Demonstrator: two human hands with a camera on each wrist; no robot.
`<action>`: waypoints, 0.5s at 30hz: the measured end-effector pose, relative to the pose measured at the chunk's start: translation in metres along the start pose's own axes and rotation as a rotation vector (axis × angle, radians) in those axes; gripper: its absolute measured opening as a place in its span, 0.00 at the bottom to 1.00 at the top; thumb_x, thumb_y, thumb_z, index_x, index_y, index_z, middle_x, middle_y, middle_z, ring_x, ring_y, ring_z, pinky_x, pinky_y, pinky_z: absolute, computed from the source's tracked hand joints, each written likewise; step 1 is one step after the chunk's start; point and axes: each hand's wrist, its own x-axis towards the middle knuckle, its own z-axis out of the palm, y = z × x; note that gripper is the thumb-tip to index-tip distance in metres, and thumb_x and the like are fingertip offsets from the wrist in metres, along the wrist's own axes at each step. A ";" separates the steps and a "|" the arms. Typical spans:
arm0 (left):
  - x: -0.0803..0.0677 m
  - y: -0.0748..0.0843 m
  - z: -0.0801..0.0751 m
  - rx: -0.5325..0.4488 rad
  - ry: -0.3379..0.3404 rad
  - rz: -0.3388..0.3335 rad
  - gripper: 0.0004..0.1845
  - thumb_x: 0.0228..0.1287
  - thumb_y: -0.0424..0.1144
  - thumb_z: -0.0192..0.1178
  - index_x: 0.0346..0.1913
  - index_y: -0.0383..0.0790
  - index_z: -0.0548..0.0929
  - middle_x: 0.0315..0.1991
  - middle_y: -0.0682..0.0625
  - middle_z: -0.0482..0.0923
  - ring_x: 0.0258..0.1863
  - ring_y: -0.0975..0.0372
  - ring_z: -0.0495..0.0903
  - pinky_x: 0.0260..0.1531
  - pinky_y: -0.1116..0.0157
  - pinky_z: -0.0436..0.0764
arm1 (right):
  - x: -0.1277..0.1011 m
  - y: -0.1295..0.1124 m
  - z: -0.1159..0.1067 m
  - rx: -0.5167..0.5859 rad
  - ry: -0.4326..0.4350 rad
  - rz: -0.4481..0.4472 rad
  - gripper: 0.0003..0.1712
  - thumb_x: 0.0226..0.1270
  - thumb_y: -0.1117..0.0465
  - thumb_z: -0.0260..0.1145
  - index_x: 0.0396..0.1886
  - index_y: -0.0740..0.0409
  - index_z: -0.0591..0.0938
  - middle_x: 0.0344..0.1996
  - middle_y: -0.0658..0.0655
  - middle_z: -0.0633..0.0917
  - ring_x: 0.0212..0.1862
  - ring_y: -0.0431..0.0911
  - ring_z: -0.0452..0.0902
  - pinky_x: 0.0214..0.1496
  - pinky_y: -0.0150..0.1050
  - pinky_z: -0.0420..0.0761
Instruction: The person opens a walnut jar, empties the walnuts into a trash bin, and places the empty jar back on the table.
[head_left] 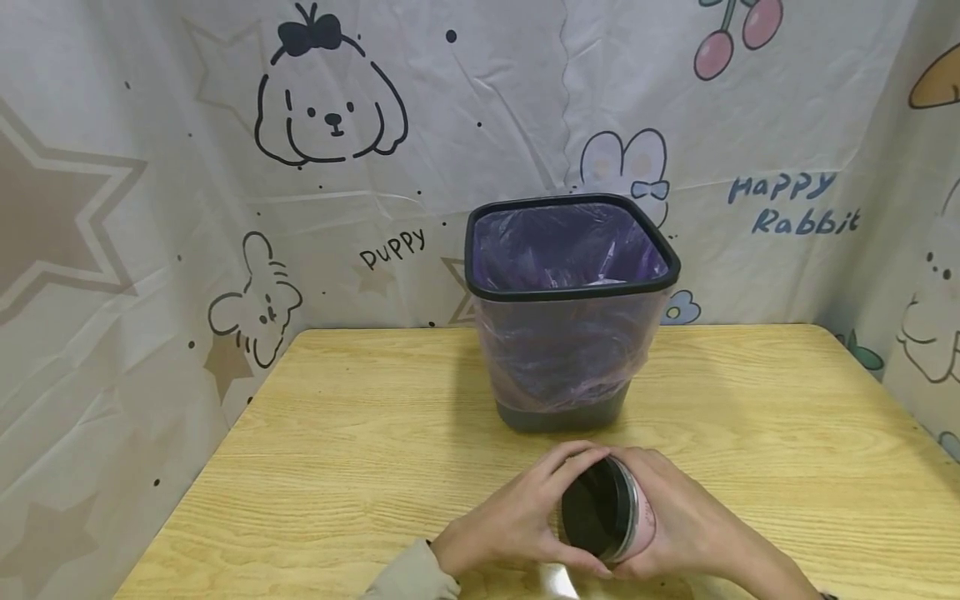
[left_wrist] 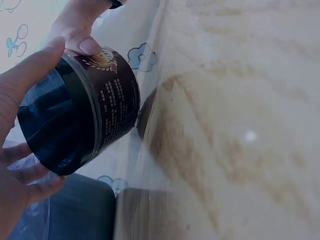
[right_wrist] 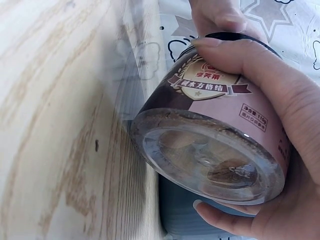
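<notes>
Both hands hold a tilted plastic jar near the table's front edge. Its black lid (head_left: 594, 510) faces my left hand (head_left: 517, 512), whose thumb and fingers curl round the lid's rim. My right hand (head_left: 686, 517) grips the jar's body from the other side. A brown and pink label (right_wrist: 240, 107) with printed writing wraps the jar. Through the clear base (right_wrist: 200, 160), in the right wrist view, brownish contents show. In the left wrist view, the lid sits on the jar (left_wrist: 117, 95), which leans just above or against the tabletop; contact is uncertain.
A grey trash bin (head_left: 573, 296) with a black rim and a purple plastic liner stands on the wooden table (head_left: 360, 433), just beyond the hands. Behind the table and along both sides hangs a printed cloth (head_left: 420, 108) with cartoon drawings.
</notes>
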 end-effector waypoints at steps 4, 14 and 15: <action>0.001 -0.001 0.000 0.005 -0.003 0.026 0.67 0.32 0.53 0.82 0.75 0.43 0.51 0.71 0.48 0.53 0.68 0.61 0.60 0.65 0.67 0.64 | 0.000 0.000 0.000 0.006 -0.004 0.004 0.59 0.24 0.34 0.83 0.62 0.46 0.71 0.52 0.39 0.75 0.50 0.40 0.72 0.45 0.41 0.81; 0.000 0.001 0.003 0.034 0.009 -0.009 0.64 0.36 0.54 0.81 0.75 0.44 0.51 0.69 0.47 0.56 0.67 0.62 0.62 0.65 0.67 0.64 | 0.000 0.001 0.001 -0.008 0.014 -0.001 0.59 0.22 0.35 0.84 0.61 0.48 0.72 0.51 0.39 0.76 0.50 0.38 0.72 0.45 0.39 0.81; 0.000 0.001 0.003 0.029 0.007 -0.008 0.65 0.36 0.54 0.81 0.75 0.43 0.51 0.69 0.47 0.56 0.67 0.62 0.62 0.65 0.67 0.64 | 0.000 0.000 0.001 -0.009 0.015 -0.004 0.59 0.22 0.35 0.83 0.61 0.48 0.72 0.51 0.39 0.76 0.50 0.39 0.72 0.45 0.39 0.81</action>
